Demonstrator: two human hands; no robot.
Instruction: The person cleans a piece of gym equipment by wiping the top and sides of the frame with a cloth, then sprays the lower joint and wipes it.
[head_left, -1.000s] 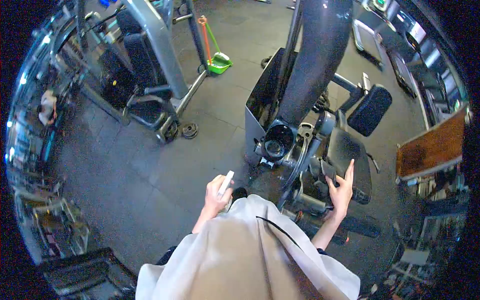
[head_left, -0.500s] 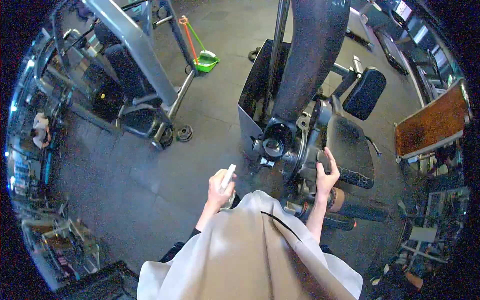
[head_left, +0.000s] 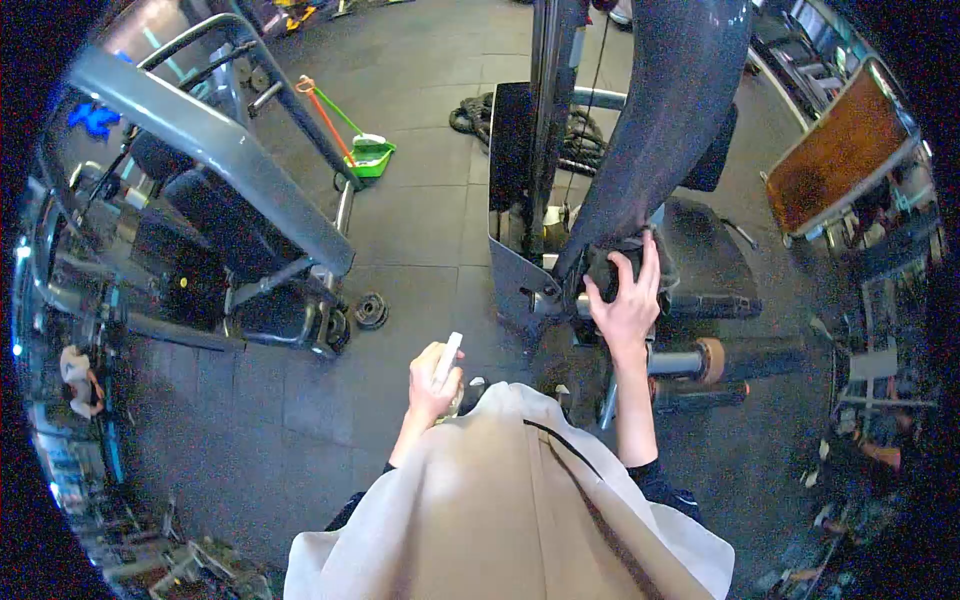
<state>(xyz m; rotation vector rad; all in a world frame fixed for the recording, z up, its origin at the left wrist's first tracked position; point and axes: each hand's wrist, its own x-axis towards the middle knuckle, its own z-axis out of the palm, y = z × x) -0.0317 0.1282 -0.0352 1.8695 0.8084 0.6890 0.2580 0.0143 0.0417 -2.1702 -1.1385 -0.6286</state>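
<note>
At the gym machine [head_left: 680, 110]
Left hand [head_left: 430, 385] grips a white object [head_left: 448, 357]; right hand [head_left: 628, 308] spreads its fingers, hold unclear.

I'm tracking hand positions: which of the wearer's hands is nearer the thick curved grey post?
Right. The right hand is at the lower end of the curved post; the left hand, gripping a white item, is apart, to the left.

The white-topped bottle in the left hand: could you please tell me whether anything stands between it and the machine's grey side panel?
Nothing visible does: in the head view, only dark floor shows between the white-topped bottle in the left hand and the grey side panel.
</note>
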